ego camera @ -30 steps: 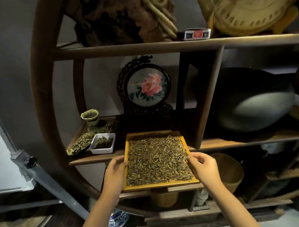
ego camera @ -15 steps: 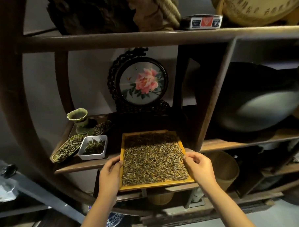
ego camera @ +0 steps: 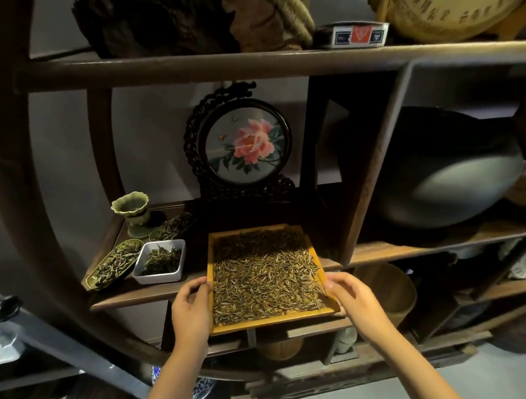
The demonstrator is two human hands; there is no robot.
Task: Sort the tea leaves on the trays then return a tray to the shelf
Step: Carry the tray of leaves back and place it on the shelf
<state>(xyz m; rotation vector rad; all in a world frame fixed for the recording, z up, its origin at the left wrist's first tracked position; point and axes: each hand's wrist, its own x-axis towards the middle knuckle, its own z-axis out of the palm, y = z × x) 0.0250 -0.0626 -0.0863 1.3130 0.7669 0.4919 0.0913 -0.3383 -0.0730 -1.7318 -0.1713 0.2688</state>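
A square yellow wooden tray (ego camera: pixel 262 323) filled with brown-gold tea leaves (ego camera: pixel 265 277) lies half on the middle board of a dark wooden shelf (ego camera: pixel 133 295), its near half sticking out past the board's front edge. My left hand (ego camera: pixel 190 311) grips the tray's left rim. My right hand (ego camera: pixel 352 301) grips its right rim near the front corner. The tray's far half is in shadow under the shelf.
Left of the tray stand a white rectangular dish (ego camera: pixel 160 261) of green leaves, an oval leaf-shaped dish (ego camera: pixel 114 264) of leaves and a green cup (ego camera: pixel 132 209). A round framed peony screen (ego camera: pixel 244 146) stands behind the tray. A vertical divider (ego camera: pixel 366 176) rises close on the right.
The tray has slid farther onto the shelf board with both hands still holding it. The camera has come closer to the shelf.
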